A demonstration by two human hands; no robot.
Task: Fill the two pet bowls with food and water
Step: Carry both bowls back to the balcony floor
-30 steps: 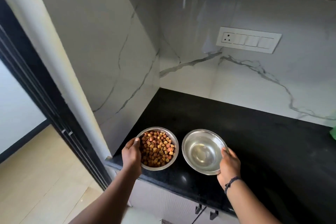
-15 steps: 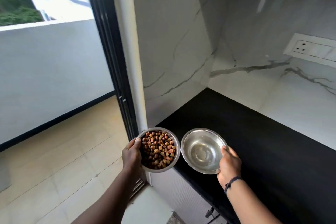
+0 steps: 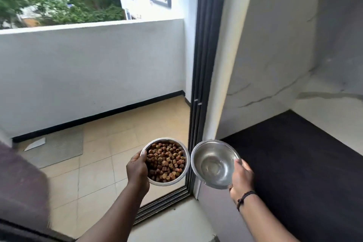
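Observation:
Two steel pet bowls are held in the air in front of me. The left bowl (image 3: 183,148) is full of brown kibble (image 3: 166,161); my left hand (image 3: 137,168) grips its left rim, thumb over the edge. The right bowl (image 3: 215,164) holds a little clear water at its bottom; my right hand (image 3: 242,178) grips its right rim. A dark cord bracelet sits on the right wrist. Both bowls hang off the black counter (image 3: 298,163), near its left end, above the doorway threshold.
A dark sliding-door frame (image 3: 203,65) stands between the bowls and a balcony with tan floor tiles (image 3: 110,153). A grey mat (image 3: 59,146) lies by the white balcony wall (image 3: 88,68). A marble wall panel (image 3: 261,65) rises right of the frame.
Both hands lifted the bowls off the black counter and carried them left. The view swung left from the counter corner to the balcony door.

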